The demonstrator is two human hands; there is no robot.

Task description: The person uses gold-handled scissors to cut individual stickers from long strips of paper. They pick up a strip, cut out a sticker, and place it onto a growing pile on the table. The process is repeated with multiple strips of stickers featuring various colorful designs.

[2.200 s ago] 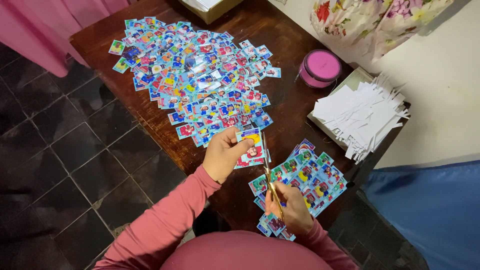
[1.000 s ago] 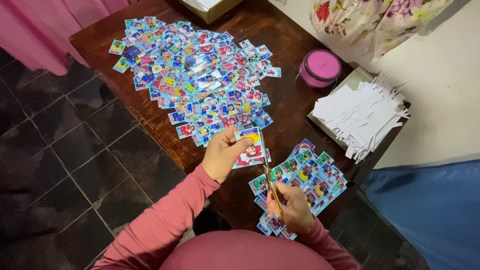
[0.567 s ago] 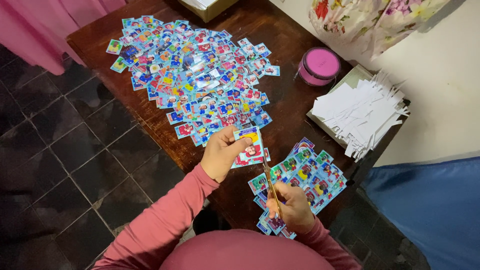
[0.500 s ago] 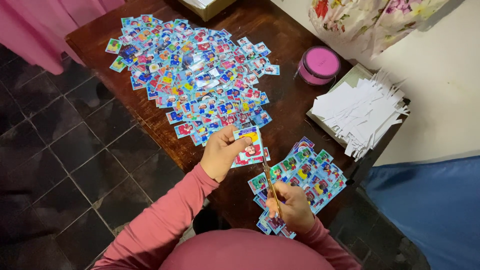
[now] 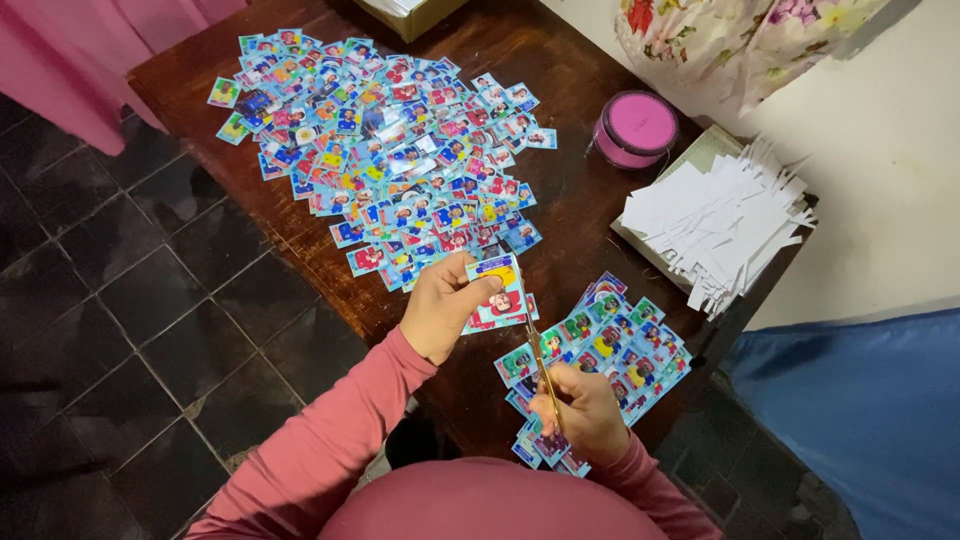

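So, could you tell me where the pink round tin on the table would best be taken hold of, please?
Probably across its side wall, with the grip coming down from above. The pink round tin stands upright on the wooden table with its flat lid up and bare wood on the near and left sides; the white paper strips lie to its right, so I would come in from the left.

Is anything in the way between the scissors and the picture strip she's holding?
No. The scissors in the right hand reach straight up to the edge of the picture strip held by the left hand. Nothing visible lies between them.
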